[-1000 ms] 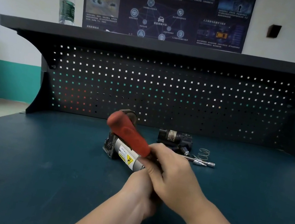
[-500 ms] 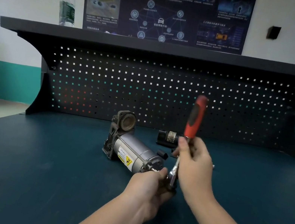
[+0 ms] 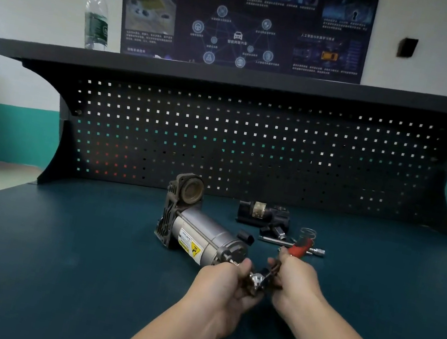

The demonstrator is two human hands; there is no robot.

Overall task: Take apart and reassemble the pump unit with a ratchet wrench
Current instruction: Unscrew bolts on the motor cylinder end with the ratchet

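Ratchet wrench (image 3: 296,249) mostly hidden inside right hand (image 3: 293,283); red handle end blurred. Pump unit (image 3: 205,233) near end covered by left hand (image 3: 221,284). Poster (image 3: 244,20) text illegible. Forearms cut off below.

The scene is dimly and evenly lit from above, and the dark teal bench surface (image 3: 58,253) is left with only soft, faint shadows. Small glints are caught on the chrome head of the red-handled ratchet wrench (image 3: 256,279), whose handle is smeared by motion blur. Wide-angle distortion is seen in the bowed black shelf edge (image 3: 232,81), and the dark wall poster (image 3: 242,20) is rendered soft.
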